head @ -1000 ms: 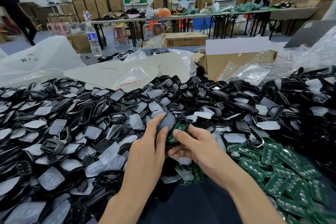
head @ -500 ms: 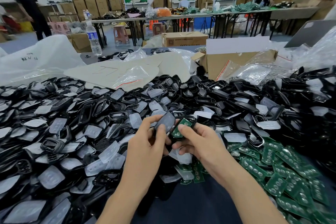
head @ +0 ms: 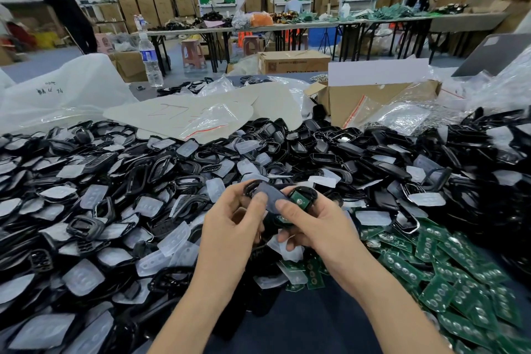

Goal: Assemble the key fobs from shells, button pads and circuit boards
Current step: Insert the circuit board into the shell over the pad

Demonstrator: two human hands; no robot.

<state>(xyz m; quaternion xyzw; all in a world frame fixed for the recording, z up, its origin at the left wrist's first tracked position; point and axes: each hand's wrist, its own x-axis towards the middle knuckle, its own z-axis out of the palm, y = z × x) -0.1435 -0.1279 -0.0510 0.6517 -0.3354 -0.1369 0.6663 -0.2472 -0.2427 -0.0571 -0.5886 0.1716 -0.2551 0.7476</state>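
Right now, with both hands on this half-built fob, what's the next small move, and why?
Probably press the button pad flat onto the circuit board with both thumbs. The left hand pinches the pad, the right hand holds the black shell, and the pad sits tilted with green board uncovered beside it.

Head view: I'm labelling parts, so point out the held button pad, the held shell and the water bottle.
button pad (head: pixel 268 195), head view, grey middle.
shell (head: pixel 313 196), head view, black rim at its right end.
water bottle (head: pixel 149 59), head view, its label.
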